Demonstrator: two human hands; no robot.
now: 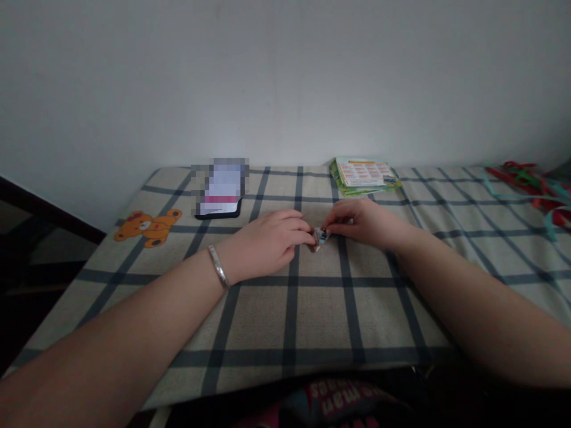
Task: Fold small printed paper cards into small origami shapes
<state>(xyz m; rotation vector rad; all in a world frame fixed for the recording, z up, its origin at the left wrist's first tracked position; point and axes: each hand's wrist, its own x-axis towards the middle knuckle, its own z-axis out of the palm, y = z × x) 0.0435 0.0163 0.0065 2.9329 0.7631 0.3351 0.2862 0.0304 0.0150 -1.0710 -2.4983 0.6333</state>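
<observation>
A small folded piece of printed paper (319,239) lies between my hands at the middle of the checked tablecloth (250,315). My left hand (272,241), with a silver bracelet at the wrist, has its fingertips closed on the left side of the paper; the thumb is partly tucked below the fingers. From the other side my right hand (363,221) pinches the paper's upper right corner between thumb and forefinger. The paper shows white, blue and orange print, but its exact folded shape is too small to make out.
A phone (220,190) with a lit, blurred screen lies at the back left, near a bear-shaped cutout (148,227). A stack of green printed cards (363,176) rests against the wall side. Tangled coloured ribbons (537,187) are at the far right.
</observation>
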